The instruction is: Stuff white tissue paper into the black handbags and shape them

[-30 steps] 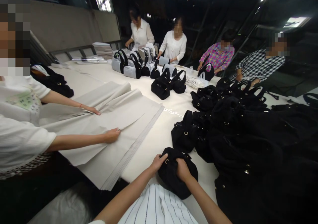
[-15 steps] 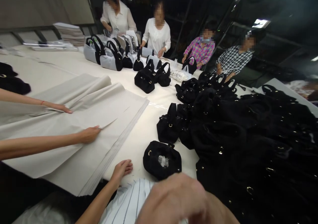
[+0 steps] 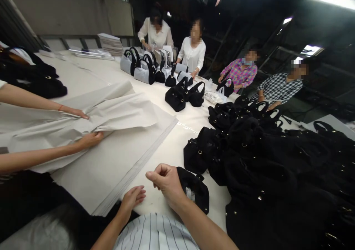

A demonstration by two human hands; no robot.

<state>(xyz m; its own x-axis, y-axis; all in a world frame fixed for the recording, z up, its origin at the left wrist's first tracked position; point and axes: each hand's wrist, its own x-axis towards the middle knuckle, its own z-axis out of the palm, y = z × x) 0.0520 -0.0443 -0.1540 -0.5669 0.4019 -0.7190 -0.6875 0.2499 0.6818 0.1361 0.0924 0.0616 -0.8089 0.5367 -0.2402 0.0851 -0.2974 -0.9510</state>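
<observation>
At lower centre, the black bag (image 3: pixel 202 191) now sat released; the right hand (image 3: pixel 167 183) had swung before it, curled, contents unclear; the left hand (image 3: pixel 133 199) hovered loosely open, empty.

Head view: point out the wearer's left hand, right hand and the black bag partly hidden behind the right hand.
Left hand (image 3: pixel 132 199), head view: back of the hand.
Right hand (image 3: pixel 168 183), head view: back of the hand.
Black bag (image 3: pixel 201 192), head view: fabric right of its opening.
</observation>
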